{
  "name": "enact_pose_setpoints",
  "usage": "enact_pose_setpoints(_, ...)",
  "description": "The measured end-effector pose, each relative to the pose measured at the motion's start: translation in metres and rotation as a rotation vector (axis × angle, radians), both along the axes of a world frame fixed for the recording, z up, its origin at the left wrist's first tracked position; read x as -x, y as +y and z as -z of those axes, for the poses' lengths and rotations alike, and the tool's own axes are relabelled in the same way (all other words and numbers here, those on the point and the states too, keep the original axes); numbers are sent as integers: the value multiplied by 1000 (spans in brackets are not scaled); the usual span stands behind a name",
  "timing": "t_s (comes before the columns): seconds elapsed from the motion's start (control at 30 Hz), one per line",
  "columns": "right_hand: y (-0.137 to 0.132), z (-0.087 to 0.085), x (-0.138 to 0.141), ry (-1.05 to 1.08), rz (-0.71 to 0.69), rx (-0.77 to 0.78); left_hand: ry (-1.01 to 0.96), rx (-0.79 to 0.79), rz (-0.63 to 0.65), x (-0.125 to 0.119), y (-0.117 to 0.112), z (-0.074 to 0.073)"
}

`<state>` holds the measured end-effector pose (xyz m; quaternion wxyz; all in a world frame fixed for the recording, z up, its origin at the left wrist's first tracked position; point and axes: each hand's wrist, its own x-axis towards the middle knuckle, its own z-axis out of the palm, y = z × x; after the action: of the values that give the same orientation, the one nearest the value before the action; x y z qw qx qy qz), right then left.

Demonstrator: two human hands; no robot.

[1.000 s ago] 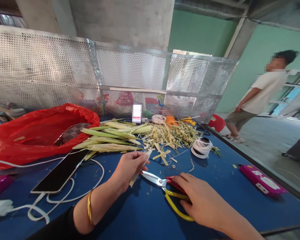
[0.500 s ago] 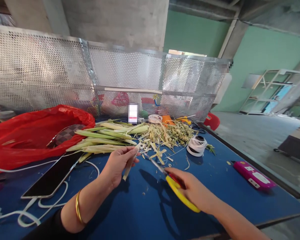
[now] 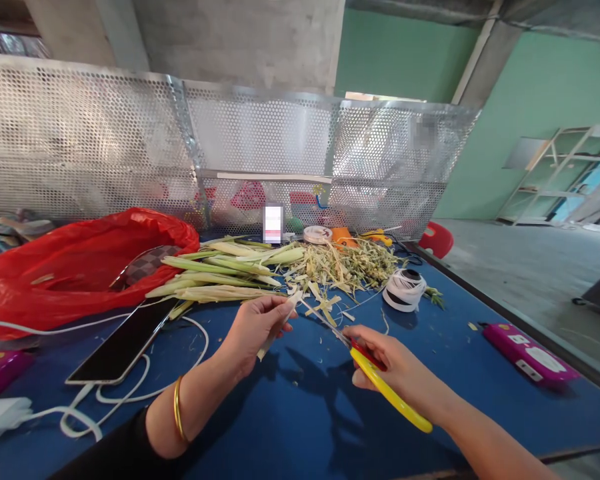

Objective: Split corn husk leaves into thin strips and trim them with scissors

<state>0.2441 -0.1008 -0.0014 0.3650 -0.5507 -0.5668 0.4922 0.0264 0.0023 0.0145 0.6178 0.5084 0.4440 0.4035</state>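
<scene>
My left hand (image 3: 254, 329) pinches a narrow pale leaf strip (image 3: 280, 323) above the blue table (image 3: 290, 427). My right hand (image 3: 393, 370) grips yellow-and-red-handled scissors (image 3: 375, 377), lifted off the table, with the metal blades (image 3: 325, 320) pointing up-left at the strip's upper end. A gold bangle (image 3: 179, 408) is on my left wrist. Just beyond my hands lies a bundle of long green leaves (image 3: 215, 273) and a heap of cut leaf scraps (image 3: 345, 267).
A red plastic bag (image 3: 70, 267) fills the left side. A phone (image 3: 125, 343) with a white cable (image 3: 105, 400) lies near my left arm. A spool of white thread (image 3: 404, 291) and a pink device (image 3: 527, 353) sit to the right. A perforated metal screen (image 3: 255, 153) backs the table.
My right hand picked the scissors up off the table and raised their blades to the leaf strip. A person who stood at the right a second ago has left the view.
</scene>
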Motion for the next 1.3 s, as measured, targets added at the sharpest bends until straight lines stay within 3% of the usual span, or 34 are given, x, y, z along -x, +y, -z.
enact_pose_setpoints(0.3,7,-3,13,-96,3,-63,38,39,86,-2,-2,4)
enact_pose_setpoints(0.8,10,-3,18,-148,16,-126,69,92,55,2,5,6)
enact_pose_setpoints(0.93,9,-5,16,-345,32,-175,60,97,-22,6,10,2)
enact_pose_setpoints(1.07,5,-4,10,-714,42,-221,26,114,-139,14,19,-5)
enact_pose_setpoints(1.23,-2,-6,8,-1040,-209,-323,-57,116,-142,23,23,-14)
enact_pose_setpoints(1.3,-5,-14,12,-1123,-244,-342,-120,125,-143,26,23,-19)
